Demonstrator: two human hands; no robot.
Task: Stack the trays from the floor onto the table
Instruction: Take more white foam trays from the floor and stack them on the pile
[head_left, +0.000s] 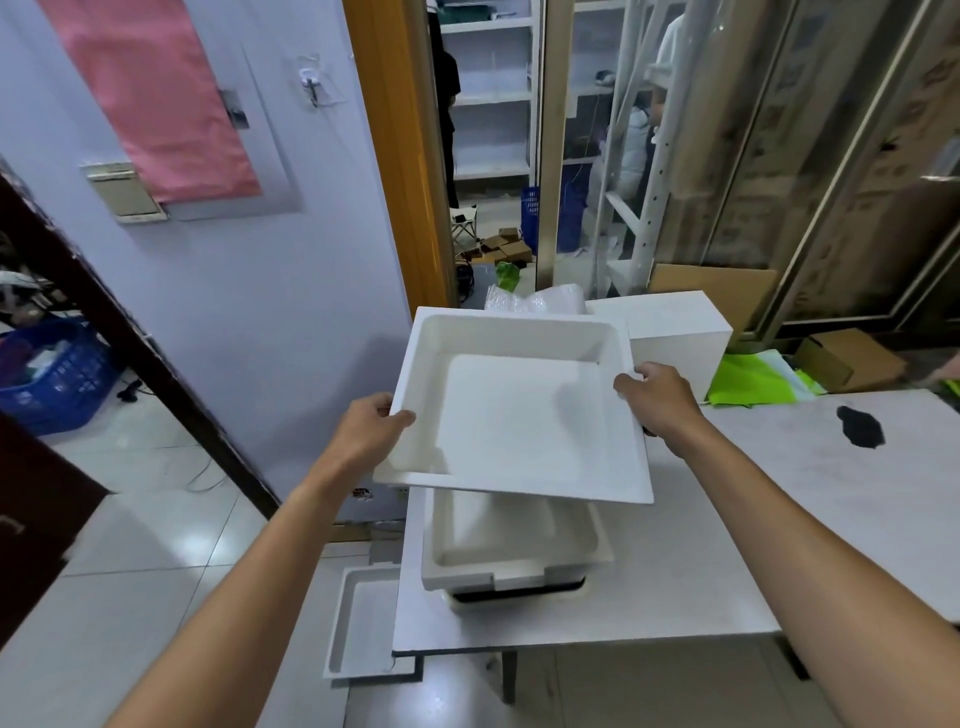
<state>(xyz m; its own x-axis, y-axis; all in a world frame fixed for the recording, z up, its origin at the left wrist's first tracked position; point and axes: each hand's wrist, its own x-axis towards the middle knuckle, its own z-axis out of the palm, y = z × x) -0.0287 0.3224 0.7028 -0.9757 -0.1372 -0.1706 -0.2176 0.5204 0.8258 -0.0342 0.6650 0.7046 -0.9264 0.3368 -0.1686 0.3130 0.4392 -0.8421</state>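
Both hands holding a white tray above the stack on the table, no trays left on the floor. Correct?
Not quite. Both hands, left hand and right hand, do hold the white tray above the stack on the table, but the head view shows one tray on the floor beside the table.

Both hands, left (371, 428) and right (657, 397), hold a white tray (519, 415) above the table (727, 545).

The held tray (519, 410) hides the far part of the tray on the table (514, 551). The floor tray (363, 623) is half hidden under the table (675, 587) edge. Both forearms are cut off at the near edge; the blue basket (52, 374) at the left edge.
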